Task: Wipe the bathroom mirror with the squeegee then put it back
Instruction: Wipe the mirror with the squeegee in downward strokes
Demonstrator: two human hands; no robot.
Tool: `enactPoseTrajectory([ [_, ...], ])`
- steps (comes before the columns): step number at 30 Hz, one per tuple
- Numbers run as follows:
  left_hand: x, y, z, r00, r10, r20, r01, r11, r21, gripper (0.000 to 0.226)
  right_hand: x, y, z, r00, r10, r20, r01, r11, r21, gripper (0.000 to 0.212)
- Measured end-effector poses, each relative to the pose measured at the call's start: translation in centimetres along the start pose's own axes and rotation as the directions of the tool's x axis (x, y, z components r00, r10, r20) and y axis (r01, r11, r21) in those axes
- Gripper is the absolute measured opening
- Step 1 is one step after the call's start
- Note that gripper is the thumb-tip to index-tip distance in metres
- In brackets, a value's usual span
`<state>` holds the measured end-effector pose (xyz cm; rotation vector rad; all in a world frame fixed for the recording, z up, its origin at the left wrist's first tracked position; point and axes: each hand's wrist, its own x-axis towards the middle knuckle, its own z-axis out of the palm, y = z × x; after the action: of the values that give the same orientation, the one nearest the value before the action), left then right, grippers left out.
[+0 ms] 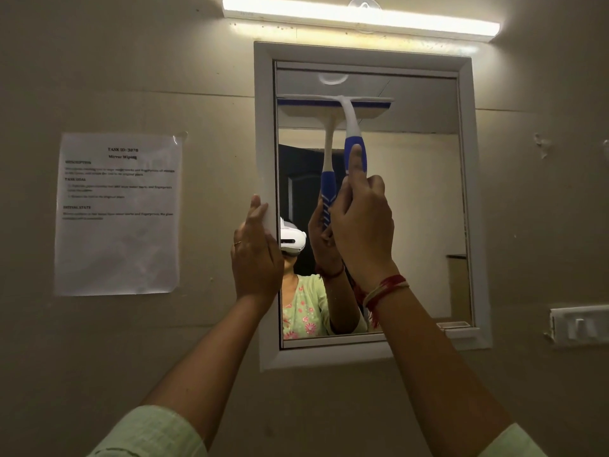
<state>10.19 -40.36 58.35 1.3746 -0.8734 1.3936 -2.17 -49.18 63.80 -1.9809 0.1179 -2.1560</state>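
A white-framed mirror [415, 199] hangs on the wall ahead. My right hand [362, 225] grips the blue and white handle of a squeegee [351, 127], thumb up along the handle. Its wide blade lies flat against the upper part of the glass, spanning the left and middle of the mirror. My left hand [257, 255] holds the mirror's left frame edge, fingers wrapped around it. The glass reflects the squeegee, my arms and my head-worn device.
A tube light [362, 18] glows above the mirror. A printed paper sheet [118, 212] is taped to the wall at left. A white hook rack [580, 324] sits on the wall at lower right. A small white ledge [458, 329] juts from the mirror's lower right corner.
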Motion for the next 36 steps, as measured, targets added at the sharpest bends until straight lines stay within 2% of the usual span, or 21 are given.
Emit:
enactPoseTrajectory([
  [11,0.0,0.0,0.0,1.0,0.001,-0.007,-0.001,0.999,-0.036,0.038,-2.8,0.3,-0.7,1.0,0.009,0.011,-0.009,1.0,0.002,0.056],
  [36,0.0,0.4,-0.1,0.999,-0.002,-0.034,0.002,1.0,0.018,0.041,-10.6,1.1,-3.4,0.989,0.045,0.142,-0.057,0.995,0.082,0.059],
])
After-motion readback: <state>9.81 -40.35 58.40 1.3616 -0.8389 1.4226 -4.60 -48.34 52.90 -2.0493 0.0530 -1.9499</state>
